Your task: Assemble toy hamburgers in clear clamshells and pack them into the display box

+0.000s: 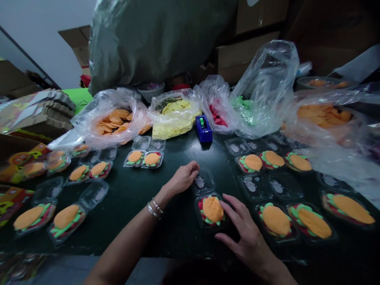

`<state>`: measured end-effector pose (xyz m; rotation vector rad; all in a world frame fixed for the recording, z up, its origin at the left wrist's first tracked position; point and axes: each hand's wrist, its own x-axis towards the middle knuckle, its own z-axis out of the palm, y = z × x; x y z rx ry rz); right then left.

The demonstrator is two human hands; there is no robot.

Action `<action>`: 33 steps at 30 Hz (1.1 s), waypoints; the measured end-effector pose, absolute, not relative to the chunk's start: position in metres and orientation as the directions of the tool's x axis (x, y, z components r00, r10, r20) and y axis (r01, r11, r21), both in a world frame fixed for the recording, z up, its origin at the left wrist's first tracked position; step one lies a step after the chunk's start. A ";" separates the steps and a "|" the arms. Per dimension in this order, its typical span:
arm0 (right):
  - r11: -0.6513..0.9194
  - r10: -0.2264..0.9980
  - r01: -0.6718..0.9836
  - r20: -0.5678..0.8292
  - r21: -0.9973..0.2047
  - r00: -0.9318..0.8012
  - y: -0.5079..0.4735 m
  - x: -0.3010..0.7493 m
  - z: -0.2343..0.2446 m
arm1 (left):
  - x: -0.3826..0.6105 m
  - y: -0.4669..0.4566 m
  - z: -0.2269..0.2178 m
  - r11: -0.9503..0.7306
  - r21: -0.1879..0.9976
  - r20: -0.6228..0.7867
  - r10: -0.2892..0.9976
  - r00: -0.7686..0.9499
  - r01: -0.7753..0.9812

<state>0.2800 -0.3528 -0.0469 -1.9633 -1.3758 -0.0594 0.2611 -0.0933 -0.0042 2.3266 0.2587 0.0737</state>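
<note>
In front of me stands a small clear plastic clamshell box, its lid folded open away from me. Inside it lies a toy burger with an orange bun top and green and red layers. My left hand, with bracelets at the wrist, has its fingers closed at the lid's left edge. My right hand is open, thumb and fingers spread beside the right side of the box, fingertips close to the burger.
Several open clamshells with burgers stand left and right, like this box and this pair. Behind are plastic bags of orange pieces, yellow sheets, red pieces and green pieces. A blue tape dispenser stands centrally. Printed cartons are left.
</note>
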 end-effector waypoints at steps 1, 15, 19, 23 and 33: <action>-0.191 0.795 0.811 0.398 -0.553 0.459 -0.355 0.281 -0.050 | 0.263 -0.094 -0.002 -0.675 0.719 -0.042 0.194 0.980 0.164; -0.342 0.724 0.720 0.320 -0.603 0.612 -0.345 0.282 -0.057 | 0.179 -0.177 -0.007 -0.844 0.385 0.393 -0.217 0.893 -0.375; -0.318 0.779 0.744 0.285 -0.588 0.559 -0.348 0.284 -0.050 | 0.173 -0.172 -0.022 -0.833 0.359 0.412 -0.262 0.873 -0.420; -0.290 0.823 0.703 0.206 -0.649 0.529 -0.350 0.292 -0.037 | 0.179 -0.164 -0.020 -0.801 0.400 0.468 -0.239 0.851 -0.445; -0.207 0.874 0.702 0.193 -0.682 0.445 -0.352 0.296 -0.032 | 0.182 -0.169 -0.001 -0.792 0.515 0.360 -0.148 0.921 -0.329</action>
